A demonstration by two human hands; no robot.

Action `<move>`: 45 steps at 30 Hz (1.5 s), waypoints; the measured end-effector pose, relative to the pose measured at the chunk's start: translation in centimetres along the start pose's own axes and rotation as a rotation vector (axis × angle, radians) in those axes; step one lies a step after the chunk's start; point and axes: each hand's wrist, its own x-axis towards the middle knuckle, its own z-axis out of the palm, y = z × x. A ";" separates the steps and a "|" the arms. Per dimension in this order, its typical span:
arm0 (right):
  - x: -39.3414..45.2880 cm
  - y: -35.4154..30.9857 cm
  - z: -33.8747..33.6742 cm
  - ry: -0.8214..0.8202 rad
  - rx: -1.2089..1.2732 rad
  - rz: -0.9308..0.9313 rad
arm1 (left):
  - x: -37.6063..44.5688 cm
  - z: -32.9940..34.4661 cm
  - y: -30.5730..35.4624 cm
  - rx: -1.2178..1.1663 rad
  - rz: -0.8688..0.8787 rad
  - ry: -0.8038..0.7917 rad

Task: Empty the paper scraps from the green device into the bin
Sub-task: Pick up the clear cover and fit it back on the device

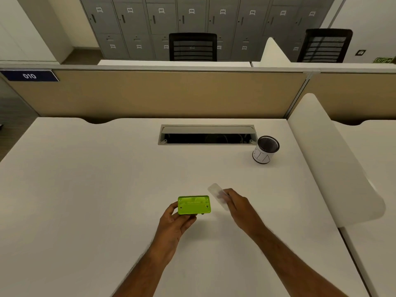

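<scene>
My left hand (174, 219) grips the green device (194, 205), a small rectangular hole punch, just above the white desk (85, 189), with its underside turned up toward me. My right hand (235, 202) holds a clear plastic cover (218, 196), apart from the device and to its right. The bin (265, 149), a small black mesh cup wrapped in white paper, stands upright at the back right of the desk. I cannot make out any paper scraps.
An open cable slot (207, 135) sits in the desk behind the device, left of the bin. A tan partition (150, 93) closes the far edge. A white curved divider (334, 159) bounds the desk's right side.
</scene>
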 end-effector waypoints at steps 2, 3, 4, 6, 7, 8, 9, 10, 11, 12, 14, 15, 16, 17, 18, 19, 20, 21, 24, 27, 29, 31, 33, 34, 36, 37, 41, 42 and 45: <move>0.1 -1.6 -0.5 0.004 0.005 -0.068 | -0.1 0.2 0.0 0.005 -0.003 -0.003; 0.1 -2.5 -0.6 -0.002 0.009 -0.112 | -0.2 0.3 0.0 0.006 -0.005 -0.003; 0.2 -3.3 -0.7 -0.004 0.006 -0.159 | -0.3 0.5 0.1 0.006 -0.008 -0.004; 0.2 -4.4 -0.6 0.005 -0.020 -0.253 | -0.4 0.7 0.1 0.019 -0.011 -0.009; 0.1 -4.7 -0.4 0.005 -0.042 -0.297 | -0.4 0.8 0.2 0.030 -0.012 -0.012; 0.1 -4.8 -0.2 0.001 -0.072 -0.336 | -0.5 0.9 0.2 0.038 -0.012 -0.015; -0.1 -4.8 0.1 -0.006 -0.105 -0.372 | -0.5 1.0 0.3 0.044 -0.013 -0.016; -0.2 -4.7 0.5 -0.010 -0.134 -0.402 | -0.5 1.1 0.3 0.050 -0.013 -0.019; -0.4 -4.6 0.8 -0.017 -0.151 -0.427 | -0.5 1.1 0.4 0.057 -0.014 -0.021; -0.5 -4.4 1.2 -0.025 -0.159 -0.456 | -0.4 1.1 0.4 0.063 -0.016 -0.023; -0.6 -3.7 2.0 -0.034 -0.194 -0.529 | -0.4 1.1 0.5 0.066 -0.020 -0.027; -0.6 -3.4 2.3 -0.021 -0.220 -0.563 | -0.3 1.1 0.5 0.062 -0.022 -0.026; -0.6 -3.1 2.6 -0.003 -0.242 -0.591 | -0.3 1.1 0.6 0.057 -0.023 -0.025; -0.7 -2.9 2.8 0.020 -0.258 -0.615 | -0.2 1.1 0.6 0.050 -0.025 -0.024; -0.8 -2.9 2.8 0.040 -0.272 -0.633 | -0.2 1.1 0.6 0.045 -0.026 -0.022; -0.8 -2.9 2.9 0.054 -0.284 -0.649 | -0.2 1.1 0.6 0.045 -0.026 -0.021; -0.9 -2.9 2.9 0.059 -0.295 -0.663 | -0.1 1.1 0.6 0.047 -0.026 -0.022; -0.8 -2.8 3.0 0.066 -0.305 -0.680 | -0.1 1.1 0.6 0.052 -0.026 -0.026; -0.7 -2.2 3.3 0.066 -0.355 -0.720 | 0.0 1.1 0.6 0.065 -0.027 -0.036; -0.4 -2.0 3.6 0.062 -0.398 -0.767 | 0.2 1.1 0.6 0.071 -0.031 -0.040; -0.4 -1.8 3.8 0.072 -0.416 -0.775 | 0.3 1.1 0.6 0.077 -0.034 -0.045; -0.3 -1.5 4.1 0.069 -0.462 -0.775 | 0.5 1.1 0.6 0.074 -0.038 -0.044; -0.3 -1.0 4.4 0.054 -0.501 -0.776 | 0.5 1.1 0.6 0.060 -0.050 -0.043; -0.2 -0.8 4.5 0.052 -0.505 -0.786 | 0.5 1.1 0.7 0.054 -0.056 -0.047; -0.2 -0.8 4.6 0.047 -0.493 -0.790 | 0.6 1.0 0.7 0.058 -0.066 -0.058; -0.3 -1.0 4.6 0.051 -0.480 -0.785 | 0.6 1.0 0.6 0.066 -0.073 -0.061; -0.3 -0.4 4.8 0.062 -0.393 -0.748 | 1.1 0.6 0.5 0.213 -0.090 -0.055; -0.3 -0.1 4.9 0.066 -0.365 -0.730 | 1.2 0.4 0.4 0.300 -0.078 -0.042; -0.3 0.3 4.7 0.077 -0.301 -0.602 | 1.8 -0.3 0.0 0.589 0.082 -0.049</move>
